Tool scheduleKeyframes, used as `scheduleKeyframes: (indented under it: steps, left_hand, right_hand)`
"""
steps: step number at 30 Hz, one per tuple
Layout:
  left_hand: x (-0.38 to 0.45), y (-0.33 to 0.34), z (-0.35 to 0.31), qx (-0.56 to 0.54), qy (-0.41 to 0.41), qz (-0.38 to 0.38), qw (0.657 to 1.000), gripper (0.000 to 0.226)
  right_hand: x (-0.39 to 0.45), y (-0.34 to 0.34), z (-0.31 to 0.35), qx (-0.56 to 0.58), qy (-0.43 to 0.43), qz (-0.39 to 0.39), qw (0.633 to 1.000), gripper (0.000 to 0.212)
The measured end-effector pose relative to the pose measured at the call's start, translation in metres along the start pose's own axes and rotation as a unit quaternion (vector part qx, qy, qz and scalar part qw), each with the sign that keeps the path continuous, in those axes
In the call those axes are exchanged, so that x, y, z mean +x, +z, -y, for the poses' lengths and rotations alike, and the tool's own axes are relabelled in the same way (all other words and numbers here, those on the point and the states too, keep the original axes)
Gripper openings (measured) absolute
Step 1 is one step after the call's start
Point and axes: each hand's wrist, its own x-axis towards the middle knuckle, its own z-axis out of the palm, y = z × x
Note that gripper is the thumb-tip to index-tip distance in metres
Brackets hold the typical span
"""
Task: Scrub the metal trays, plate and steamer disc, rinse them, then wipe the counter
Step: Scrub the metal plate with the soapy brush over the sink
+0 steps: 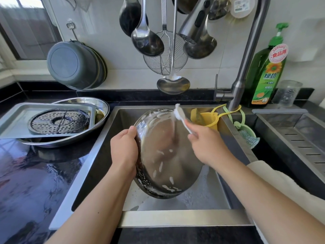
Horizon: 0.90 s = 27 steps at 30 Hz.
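Over the sink (pixel 175 221) my left hand (pixel 124 148) grips the left rim of a round metal plate (pixel 167 155), tilted on edge and streaked with white foam. My right hand (pixel 202 143) holds the handle of a white foamy brush (pixel 180 114), whose head touches the plate's upper rim. On the black counter (pixel 35 173) to the left, a perforated steamer disc (pixel 59 121) lies in a rectangular metal tray (pixel 15 120), which rests in an oval metal tray (pixel 98 104).
A faucet (pixel 246 67) rises at the sink's back right, its spray head (pixel 195 23) hanging above the plate. A green dish-soap bottle (pixel 267 71) and a clear cup (pixel 286 93) stand behind. Ladles and a wire skimmer (pixel 165 62) hang on the wall. A drain rack (pixel 302 143) is at right.
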Motion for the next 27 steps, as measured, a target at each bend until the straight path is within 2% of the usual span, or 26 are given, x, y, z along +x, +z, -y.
scheduleKeyframes:
  steps: [2, 3, 7, 11, 16, 20, 21, 25, 27]
  left_hand:
    - [0.000, 0.001, 0.000, -0.009, -0.006, 0.000, 1.000, 0.061]
    - [0.000, 0.001, 0.001, -0.010, -0.006, -0.001, 1.000, 0.061]
    - [0.007, -0.002, 0.003, -0.036, -0.028, -0.033, 0.998, 0.046]
    - [0.009, -0.002, 0.003, -0.048, -0.040, -0.031, 0.998, 0.043]
    - [0.010, -0.002, 0.005, -0.042, -0.048, -0.023, 0.998, 0.029]
    - [0.015, -0.002, 0.008, -0.048, -0.068, -0.009, 0.996, 0.030]
    - [0.013, -0.001, 0.007, -0.046, -0.063, -0.009, 0.997, 0.028]
    - [0.010, 0.000, 0.005, -0.043, -0.046, -0.019, 0.998, 0.023]
    - [0.011, -0.002, 0.004, -0.053, -0.058, -0.019, 0.997, 0.024]
  right_hand:
    - [0.002, -0.005, -0.009, -0.035, 0.053, 0.002, 0.998, 0.053]
    - [0.000, -0.005, -0.007, -0.030, 0.049, 0.013, 0.998, 0.053]
    - [-0.010, 0.007, 0.007, 0.047, -0.030, 0.063, 0.996, 0.053]
    - [0.004, -0.001, -0.010, 0.000, 0.061, 0.011, 0.998, 0.054]
    - [-0.013, 0.006, 0.009, 0.059, -0.057, 0.097, 0.992, 0.055]
    - [0.006, 0.000, -0.006, 0.013, 0.020, -0.008, 1.000, 0.056]
    - [0.004, 0.000, -0.006, 0.006, 0.013, 0.004, 1.000, 0.056]
    - [-0.025, 0.009, 0.020, 0.062, -0.125, 0.156, 0.978, 0.058]
    - [-0.011, 0.007, 0.011, 0.039, -0.114, 0.103, 0.987, 0.058]
